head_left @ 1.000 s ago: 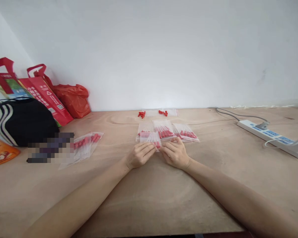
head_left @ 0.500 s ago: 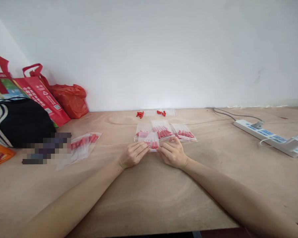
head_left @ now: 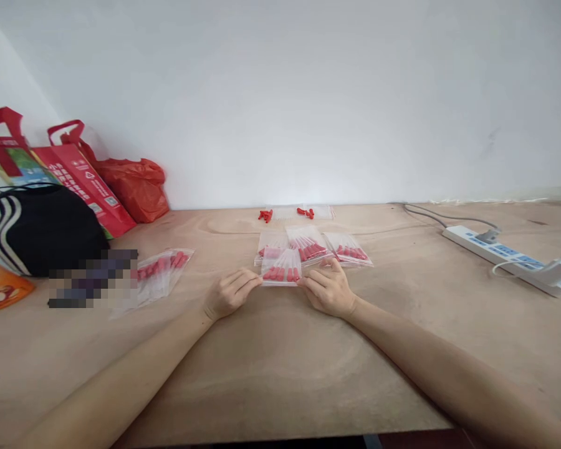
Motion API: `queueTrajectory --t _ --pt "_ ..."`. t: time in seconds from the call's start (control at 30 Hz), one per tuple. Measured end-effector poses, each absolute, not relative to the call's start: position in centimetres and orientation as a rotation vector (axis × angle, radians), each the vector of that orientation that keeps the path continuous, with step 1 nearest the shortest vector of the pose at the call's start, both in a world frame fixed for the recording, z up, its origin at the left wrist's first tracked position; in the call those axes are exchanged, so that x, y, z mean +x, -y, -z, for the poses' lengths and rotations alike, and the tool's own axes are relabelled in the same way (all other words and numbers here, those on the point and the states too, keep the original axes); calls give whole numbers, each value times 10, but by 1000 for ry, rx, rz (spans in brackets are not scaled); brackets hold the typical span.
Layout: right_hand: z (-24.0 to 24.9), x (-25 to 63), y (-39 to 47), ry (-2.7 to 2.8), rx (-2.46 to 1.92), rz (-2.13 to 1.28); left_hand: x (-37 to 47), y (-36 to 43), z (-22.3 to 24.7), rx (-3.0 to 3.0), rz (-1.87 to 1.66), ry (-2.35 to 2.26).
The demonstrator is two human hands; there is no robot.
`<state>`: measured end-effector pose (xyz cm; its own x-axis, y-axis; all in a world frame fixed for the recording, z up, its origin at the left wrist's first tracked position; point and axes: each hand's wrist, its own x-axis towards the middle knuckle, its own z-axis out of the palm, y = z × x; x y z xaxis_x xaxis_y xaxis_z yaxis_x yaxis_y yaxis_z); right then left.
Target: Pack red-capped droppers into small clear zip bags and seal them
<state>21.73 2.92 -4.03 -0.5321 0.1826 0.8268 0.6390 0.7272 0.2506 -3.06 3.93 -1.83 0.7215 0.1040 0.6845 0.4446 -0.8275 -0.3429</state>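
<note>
A small clear zip bag [head_left: 281,267] holding several red-ended, white-stemmed pieces lies at the table's middle, its closure edge toward me. My left hand [head_left: 231,292] pinches the left corner of that edge. At the right corner, my right hand [head_left: 330,290] has thumb and fingertips closed on the same edge. Just behind lie similar filled bags: one at the left [head_left: 272,239], partly covered, one in the middle [head_left: 306,243], and one at the right [head_left: 348,249].
Loose red pieces [head_left: 265,216] and flat clear bags [head_left: 322,212] lie by the wall. More filled bags [head_left: 163,271] are at left, near a black bag [head_left: 47,231], an orange pouch [head_left: 4,287] and red carrier bags [head_left: 81,178]. A power strip [head_left: 495,252] with cables sits at right.
My left hand has slid left along the bag's closure edge to its left corner, uncovering the red ends inside. My right hand stays at the right corner.
</note>
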Motion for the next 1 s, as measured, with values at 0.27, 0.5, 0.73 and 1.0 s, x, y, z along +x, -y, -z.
queueTrajectory --t 0.27,0.5,0.73,1.0 --pt "38 216 -29 2053 -701 652 -22 -36 15 -2918 1507 1829" --pt "41 214 -29 2140 -535 613 10 -25 10 -2899 2300 2749" --pt "38 215 -32 2268 -524 512 -16 -69 0 -2008 2705 2690" --pt "39 218 -33 2291 -532 493 -41 -120 3 -1865 2501 2761"
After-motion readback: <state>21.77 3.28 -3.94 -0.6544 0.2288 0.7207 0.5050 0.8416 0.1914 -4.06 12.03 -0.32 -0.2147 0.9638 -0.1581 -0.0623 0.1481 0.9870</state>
